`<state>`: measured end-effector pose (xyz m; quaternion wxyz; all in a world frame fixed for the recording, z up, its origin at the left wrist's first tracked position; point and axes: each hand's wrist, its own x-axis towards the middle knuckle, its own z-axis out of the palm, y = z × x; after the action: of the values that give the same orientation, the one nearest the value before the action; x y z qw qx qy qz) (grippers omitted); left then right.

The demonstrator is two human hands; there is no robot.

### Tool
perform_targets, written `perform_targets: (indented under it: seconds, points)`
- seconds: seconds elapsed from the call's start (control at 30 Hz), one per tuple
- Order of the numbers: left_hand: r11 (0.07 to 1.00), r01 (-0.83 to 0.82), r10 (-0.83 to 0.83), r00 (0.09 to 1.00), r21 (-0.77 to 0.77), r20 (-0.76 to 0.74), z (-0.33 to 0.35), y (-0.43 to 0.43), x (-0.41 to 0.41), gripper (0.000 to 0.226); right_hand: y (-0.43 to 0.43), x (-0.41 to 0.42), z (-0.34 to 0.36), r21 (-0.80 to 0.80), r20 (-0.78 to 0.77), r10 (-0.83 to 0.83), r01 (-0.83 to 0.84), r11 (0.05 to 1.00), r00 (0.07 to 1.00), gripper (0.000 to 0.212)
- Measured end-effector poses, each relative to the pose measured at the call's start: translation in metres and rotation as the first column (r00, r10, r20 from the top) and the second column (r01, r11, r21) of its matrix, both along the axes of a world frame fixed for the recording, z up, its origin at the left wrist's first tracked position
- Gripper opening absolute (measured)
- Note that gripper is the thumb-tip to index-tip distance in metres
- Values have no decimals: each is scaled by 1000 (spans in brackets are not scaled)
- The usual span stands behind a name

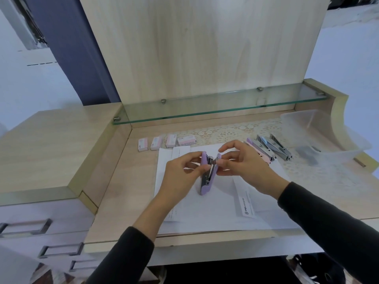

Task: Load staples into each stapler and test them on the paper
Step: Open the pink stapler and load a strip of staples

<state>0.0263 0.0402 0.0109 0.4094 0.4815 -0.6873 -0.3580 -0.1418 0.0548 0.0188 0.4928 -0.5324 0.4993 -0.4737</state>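
Seen from above, a pale wooden desk (123, 191) has a bank of drawers (47, 214) with metal handles at its far left. Along the back of the desk, four small staple boxes (164, 142) sit in a row, just beyond a spread of white paper sheets (205, 214). Over the paper, the left hand (180, 173), in a dark sleeve, grips the left arm of a lilac stapler (206, 186) with curled fingers and thumb. The stapler is swung open into a V, its metal staple channel showing and its hinged end toward the person; whether that end touches the paper cannot be told. The right hand (242, 165) pinches the stapler's right arm, the lilac cover, between thumb and bent fingers, with the forefinger lifted above. Further right, several other staplers (268, 148) lie side by side on a lace mat (225, 134). At the far right stands a clear plastic container (320, 128) with something grey inside, too blurred to identify.
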Motion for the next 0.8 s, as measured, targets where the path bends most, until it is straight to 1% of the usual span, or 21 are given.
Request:
perform_targets:
  seconds: [0.07,0.17,0.23,0.37,0.5,0.8]
  points:
    - [1000,20,-20,1000,-8,-17,3,-2,-1,23,1,0,0,-20,-9,19,-19,1000,1000,19]
    - [999,45,-45,999,16,-28,5,-6,-2,17,1,5,0,-45,8,20,-19,999,1000,14]
    - [997,68,-66,997,36,-44,5,-7,-3,16,1,9,0,-56,-14,-4,3,998,1000,13]
    - [997,76,-75,996,19,-56,4,-7,-5,22,-2,9,0,-93,-55,-33,28,995,998,15]
    - [993,121,-121,992,-1,-37,2,-8,-5,25,-2,10,-2,-125,-118,-56,41,991,991,14]
    - [984,177,-177,984,-22,6,-1,-13,-4,24,-2,10,-3,-135,-151,-72,52,989,986,13]
